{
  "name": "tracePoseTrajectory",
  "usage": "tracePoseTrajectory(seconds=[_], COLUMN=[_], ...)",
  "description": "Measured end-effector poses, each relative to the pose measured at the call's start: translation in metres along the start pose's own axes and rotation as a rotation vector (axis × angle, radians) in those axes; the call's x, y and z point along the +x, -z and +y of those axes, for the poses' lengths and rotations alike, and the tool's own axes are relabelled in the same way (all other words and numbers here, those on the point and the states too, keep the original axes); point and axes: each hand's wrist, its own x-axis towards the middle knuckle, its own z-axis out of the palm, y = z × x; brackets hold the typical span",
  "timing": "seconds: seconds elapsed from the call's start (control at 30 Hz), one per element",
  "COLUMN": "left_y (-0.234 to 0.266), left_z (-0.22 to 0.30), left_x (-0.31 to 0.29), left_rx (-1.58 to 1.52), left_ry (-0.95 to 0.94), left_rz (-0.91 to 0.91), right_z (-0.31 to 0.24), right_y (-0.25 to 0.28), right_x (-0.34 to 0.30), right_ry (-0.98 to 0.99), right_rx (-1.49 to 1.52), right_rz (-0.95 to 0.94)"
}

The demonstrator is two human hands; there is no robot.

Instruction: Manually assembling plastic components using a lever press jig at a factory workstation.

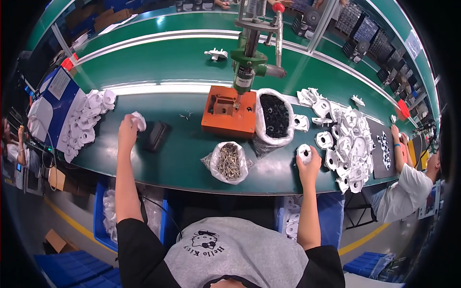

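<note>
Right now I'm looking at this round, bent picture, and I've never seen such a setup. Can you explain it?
This view comes from a fisheye camera worn on a person's head, looking down, so straight edges curve. The wearer's bare left hand holds a white piece; the right hand holds a ring-shaped white part. Mid-table, a green-and-metal press stands over an orange block. The green tabletop also carries bagged metal pieces, bagged black pieces and white heaps toward either side.

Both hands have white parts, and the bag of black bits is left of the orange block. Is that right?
Not quite: the head view shows the bag of black bits right of the orange block. The left hand does hold a white part, and the right hand another white part.
</note>
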Motion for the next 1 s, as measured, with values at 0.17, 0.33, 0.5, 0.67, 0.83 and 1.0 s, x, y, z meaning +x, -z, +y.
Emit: tracePoseTrajectory(seconds=[0.17, 0.33, 0.5, 0.67, 0.83, 1.0], left_y=[0.047, 0.041, 0.046, 0.058, 0.060, 0.052], left_z=[0.075, 0.188, 0.246, 0.258, 0.259, 0.267], left_x=[-0.042, -0.127, -0.162, -0.165, -0.166, -0.169], left_rx=[-1.296, -1.822, -1.608, -1.585, -1.757, -1.841], left_ry=[0.238, 0.405, 0.145, 0.007, 0.192, 0.202], left_rz=[-0.126, -0.532, -0.689, -0.677, -0.803, -0.815], right_z=[-0.045, -0.136, -0.184, -0.177, -0.184, -0.182], right_y=[0.010, 0.008, 0.019, 0.019, 0.032, 0.032], right_x=[-0.018, -0.047, -0.062, -0.060, -0.059, -0.060], right_ry=[-0.151, 0.177, 0.217, 0.295, 0.291, 0.142], right_rx=[0.765, 1.004, 1.136, 1.191, 1.152, 1.253], right_rz=[-0.068, -0.458, -0.722, -0.676, -0.671, -0.772])
